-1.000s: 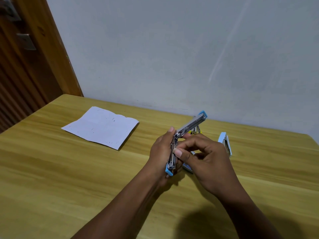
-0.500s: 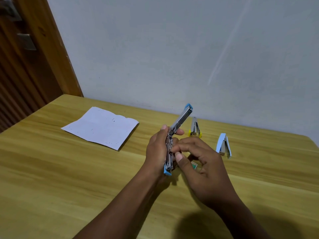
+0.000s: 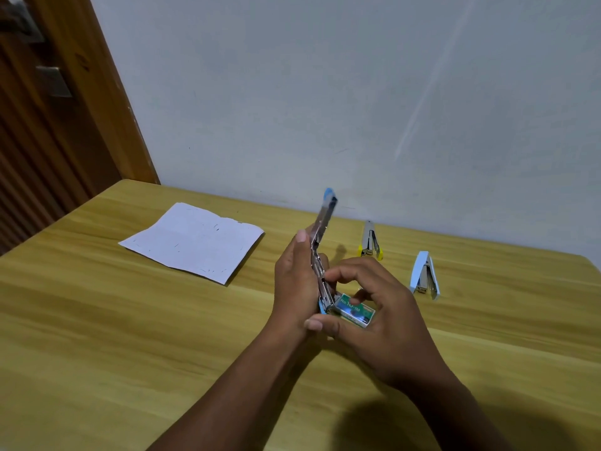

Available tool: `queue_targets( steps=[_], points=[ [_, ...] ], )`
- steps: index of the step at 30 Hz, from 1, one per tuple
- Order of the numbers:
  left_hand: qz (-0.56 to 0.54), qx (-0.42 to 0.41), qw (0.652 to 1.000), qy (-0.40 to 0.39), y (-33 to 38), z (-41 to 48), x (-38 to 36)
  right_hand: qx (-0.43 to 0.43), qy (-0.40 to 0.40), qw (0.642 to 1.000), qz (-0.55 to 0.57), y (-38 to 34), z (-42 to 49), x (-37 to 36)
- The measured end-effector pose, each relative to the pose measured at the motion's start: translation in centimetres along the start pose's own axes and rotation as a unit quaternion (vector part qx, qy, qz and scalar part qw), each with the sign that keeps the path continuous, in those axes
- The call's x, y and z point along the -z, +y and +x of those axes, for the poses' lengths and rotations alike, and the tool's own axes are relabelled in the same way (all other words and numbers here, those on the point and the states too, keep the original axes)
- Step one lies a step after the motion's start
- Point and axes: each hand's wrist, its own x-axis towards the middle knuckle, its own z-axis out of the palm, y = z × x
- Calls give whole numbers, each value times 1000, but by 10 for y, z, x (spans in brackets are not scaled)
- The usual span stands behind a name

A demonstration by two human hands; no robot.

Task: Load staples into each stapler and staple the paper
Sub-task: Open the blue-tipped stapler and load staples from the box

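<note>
At frame centre, the left hand [image 3: 294, 281] clamps a hinged-open metal blue stapler [image 3: 322, 252] while the right hand [image 3: 379, 315] pinches a small green staple box [image 3: 355, 310] above the woodgrain counter [image 3: 130, 336].

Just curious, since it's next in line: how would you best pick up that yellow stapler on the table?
Pinch the yellow stapler across its narrow metal body, coming down from above. It lies flat and closed, pointing away toward the wall, with both long sides free.

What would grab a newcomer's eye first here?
The opened blue stapler, held upright mid-table in the left hand, while the right hand holds a green staple box against its lower end. Next, the white paper lying far left, and two more staplers standing far right.
</note>
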Motion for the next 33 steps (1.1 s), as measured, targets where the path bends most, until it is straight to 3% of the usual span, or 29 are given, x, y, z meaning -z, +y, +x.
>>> queue_targets(
  steps=[5,12,22,28,33],
  points=[
    [-10,6,1000,5,-1,3,1,34,17,999,-14,4,0,1],
    [30,-4,999,31,-3,-1,-1,-2,12,1000,16,3,-2,1],
    [60,-27,995,-75,5,-5,3,-22,76,997,10,12,0,13],
    [86,-40,975,-202,5,-5,8,-29,88,995,38,16,3,27],
    [91,-20,975,-201,7,-6,9,-76,159,978,115,22,8,42]
  ],
)
